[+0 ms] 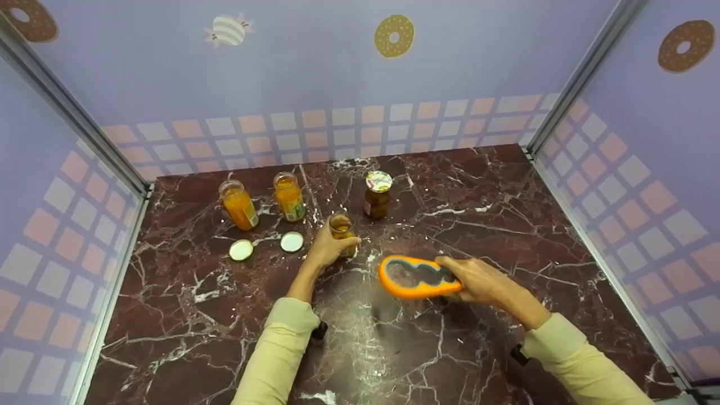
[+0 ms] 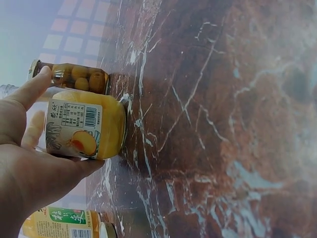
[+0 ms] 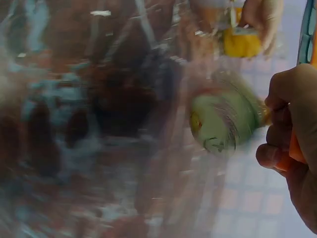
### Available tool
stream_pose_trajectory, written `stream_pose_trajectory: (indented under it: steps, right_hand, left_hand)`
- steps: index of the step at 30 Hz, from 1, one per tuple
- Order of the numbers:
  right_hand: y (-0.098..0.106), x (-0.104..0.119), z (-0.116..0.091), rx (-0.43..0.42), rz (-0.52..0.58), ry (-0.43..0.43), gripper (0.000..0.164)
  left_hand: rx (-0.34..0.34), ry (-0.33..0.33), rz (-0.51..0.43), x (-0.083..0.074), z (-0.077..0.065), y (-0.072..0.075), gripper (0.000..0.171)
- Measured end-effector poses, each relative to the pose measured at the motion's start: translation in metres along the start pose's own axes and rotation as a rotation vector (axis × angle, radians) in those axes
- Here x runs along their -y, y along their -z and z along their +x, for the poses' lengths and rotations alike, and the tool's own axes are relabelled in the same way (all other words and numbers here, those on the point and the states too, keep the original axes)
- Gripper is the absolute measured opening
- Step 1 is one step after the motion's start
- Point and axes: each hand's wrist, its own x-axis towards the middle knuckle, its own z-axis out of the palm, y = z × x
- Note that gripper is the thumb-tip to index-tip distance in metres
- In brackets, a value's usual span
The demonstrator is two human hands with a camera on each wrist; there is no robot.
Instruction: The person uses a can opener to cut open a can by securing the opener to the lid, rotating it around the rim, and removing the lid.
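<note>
My left hand [image 1: 333, 246] grips an uncapped glass jar of yellow peaches [image 2: 111, 121], fingers and thumb around its sides. The jar stands upright, its open mouth at the top. To the right, my right hand [image 1: 481, 279] holds an orange jar opener [image 1: 413, 291] with a grey scalloped inner edge, above the table. Close by the right fingers, the right wrist view has a blurred round lid [image 3: 218, 121] with a printed face; I cannot tell whether the hand holds it. A lidded jar of dark round fruit [image 1: 377, 199] stands behind the peach jar.
Two uncapped jars of orange fruit, one at the far left [image 1: 241, 208] and one nearer the middle [image 1: 289, 198], stand on the dark marbled table [image 1: 185, 337]. Two loose lids, left [image 1: 241, 250] and right [image 1: 291, 242], lie before them. Patterned walls [image 1: 315, 73] enclose the back and sides.
</note>
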Motion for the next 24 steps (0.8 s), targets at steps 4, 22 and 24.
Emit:
stream_pose_trajectory:
  steps: [4, 22, 24]
  right_hand:
    - [-0.013, -0.018, -0.007, -0.015, 0.086, -0.075, 0.067]
    - [-0.018, -0.024, -0.03, 0.013, 0.087, -0.196, 0.062]
    - [-0.017, -0.023, -0.03, 0.012, 0.079, -0.203, 0.061]
  left_hand:
    - [-0.014, 0.006, -0.02, -0.001, 0.002, 0.0, 0.055]
    - [-0.275, -0.045, 0.315, 0.001, 0.034, -0.003, 0.057]
    - [-0.333, -0.027, 0.426, 0.0, 0.037, -0.003, 0.062]
